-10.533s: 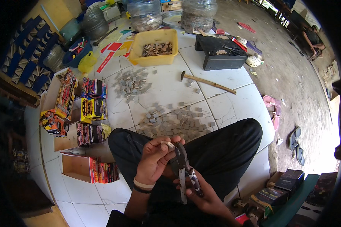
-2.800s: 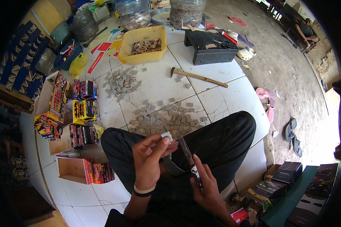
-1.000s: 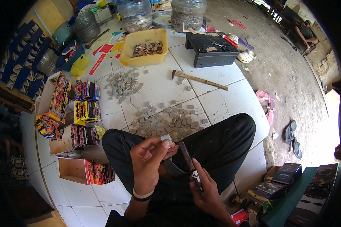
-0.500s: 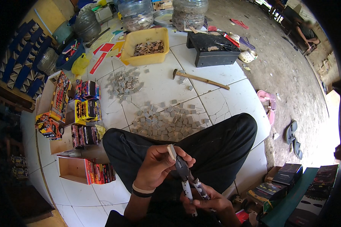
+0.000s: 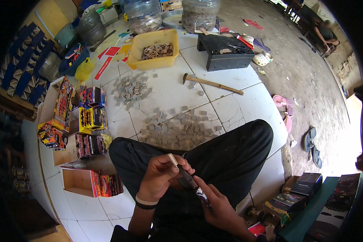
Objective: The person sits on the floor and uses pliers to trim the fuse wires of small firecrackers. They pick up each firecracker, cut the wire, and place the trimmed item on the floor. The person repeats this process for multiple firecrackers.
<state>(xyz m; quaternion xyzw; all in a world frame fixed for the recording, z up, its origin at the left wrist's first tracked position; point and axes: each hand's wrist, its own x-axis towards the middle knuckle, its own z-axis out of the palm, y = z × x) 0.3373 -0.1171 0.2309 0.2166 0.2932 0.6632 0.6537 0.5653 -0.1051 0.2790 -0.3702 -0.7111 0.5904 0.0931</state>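
Note:
My left hand (image 5: pixel 154 181) pinches a small, light-edged wooden piece (image 5: pixel 172 159) between thumb and fingers, above my crossed legs. In my right hand (image 5: pixel 222 207) is a pair of pliers (image 5: pixel 187 177) with dark jaws and worn white-and-dark handles, which the fingers wrap round and press together. The jaw end meets the piece at my left fingertips; the exact contact is hidden by the fingers. In front of my legs lies a spread of small grey square pieces (image 5: pixel 177 131) on the white tiles, with a second heap (image 5: pixel 131 88) farther to the left.
A hammer (image 5: pixel 213 84) lies beyond the spread. Behind it stand a yellow basin (image 5: pixel 135 60) of wooden bits and a low black stool (image 5: pixel 226 60) with tools on top. Colourful toy-truck parts (image 5: pixel 60 109) and open wooden boxes (image 5: pixel 78 181) line the left; dark boxes (image 5: pixel 306 185) sit lower right.
My right hand has moved up along the pliers and closed their spread handles together. The pliers and the wooden piece have turned, and my left hand has shifted slightly left.

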